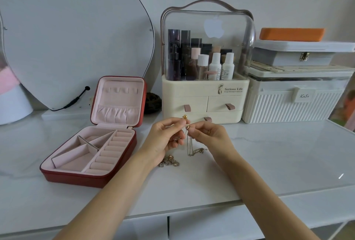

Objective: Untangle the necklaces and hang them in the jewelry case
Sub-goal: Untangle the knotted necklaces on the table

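A red jewelry case (90, 143) lies open near the counter's (269, 155) left side, its lid upright and its pink trays bare. Just right of it, the left hand (163, 140) pinches a thin gold necklace (189, 143) above the counter's middle. A small heap of tangled necklaces (169, 162) lies under that wrist. The right hand (208, 136) pinches the same chain, which hangs down to the surface. Behind stands a makeup organizer (205, 93), then stacked white boxes (295, 93) toward the back right corner.
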